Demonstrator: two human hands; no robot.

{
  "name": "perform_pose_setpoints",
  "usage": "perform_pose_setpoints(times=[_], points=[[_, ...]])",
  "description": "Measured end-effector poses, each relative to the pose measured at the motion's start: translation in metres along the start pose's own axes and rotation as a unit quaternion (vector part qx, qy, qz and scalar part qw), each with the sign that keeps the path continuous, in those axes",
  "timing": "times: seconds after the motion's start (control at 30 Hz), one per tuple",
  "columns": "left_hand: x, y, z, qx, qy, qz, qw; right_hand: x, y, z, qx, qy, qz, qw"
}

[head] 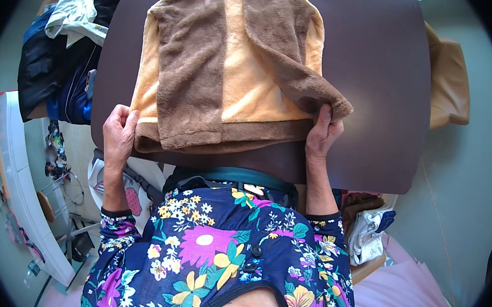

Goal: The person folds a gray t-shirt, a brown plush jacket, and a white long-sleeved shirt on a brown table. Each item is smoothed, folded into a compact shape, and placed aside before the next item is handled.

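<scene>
A brown and tan plush garment lies spread on a dark tabletop, its hem towards me and its upper part cut off by the top of the view. My left hand pinches the hem's left corner between thumb and fingers. At the right side of the hem, my right hand grips the fabric, thumb on top. The brown right front panel is folded partly back there, and its corner sticks out past my right hand. Tan fabric shows between the two brown panels.
Dark, blue and white clothes are heaped beside the table's left edge. A tan chair stands at the right. Folded clothes rest on a seat near my right elbow. A patterned bag is by my left forearm. Further left is a white counter.
</scene>
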State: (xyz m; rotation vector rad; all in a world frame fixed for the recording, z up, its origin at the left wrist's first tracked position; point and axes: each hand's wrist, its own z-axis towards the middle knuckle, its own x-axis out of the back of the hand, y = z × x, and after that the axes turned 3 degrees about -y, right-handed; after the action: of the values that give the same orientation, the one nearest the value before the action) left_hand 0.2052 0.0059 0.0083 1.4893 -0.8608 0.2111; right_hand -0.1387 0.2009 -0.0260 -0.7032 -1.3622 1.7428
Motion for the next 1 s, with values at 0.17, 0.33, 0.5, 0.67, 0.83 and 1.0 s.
perform_pose_setpoints(times=[0.17, 0.33, 0.5, 0.67, 0.83, 1.0], points=[[-0.004, 0.017, 0.010, -0.004, 0.010, 0.074, 0.997, 0.001, -0.006, -0.001, 0.006, -0.010, -0.043, 0.999], [0.010, 0.012, 0.012, 0.009, -0.006, 0.149, 0.989, 0.002, -0.006, -0.003, -0.002, -0.006, -0.033, 0.999], [0.011, 0.021, 0.022, 0.068, -0.033, 0.120, 0.990, 0.003, -0.002, -0.004, -0.003, -0.009, -0.022, 1.000], [-0.001, 0.033, 0.036, -0.011, 0.019, 0.194, 0.981, 0.001, -0.008, -0.006, -0.020, -0.003, -0.053, 0.998], [0.010, 0.038, 0.038, 0.027, 0.027, 0.211, 0.977, 0.000, -0.014, -0.003, 0.006, -0.007, -0.047, 0.999], [-0.008, 0.064, 0.036, -0.178, 0.080, 0.191, 0.962, 0.001, -0.008, -0.004, 0.008, -0.016, -0.060, 0.998]])
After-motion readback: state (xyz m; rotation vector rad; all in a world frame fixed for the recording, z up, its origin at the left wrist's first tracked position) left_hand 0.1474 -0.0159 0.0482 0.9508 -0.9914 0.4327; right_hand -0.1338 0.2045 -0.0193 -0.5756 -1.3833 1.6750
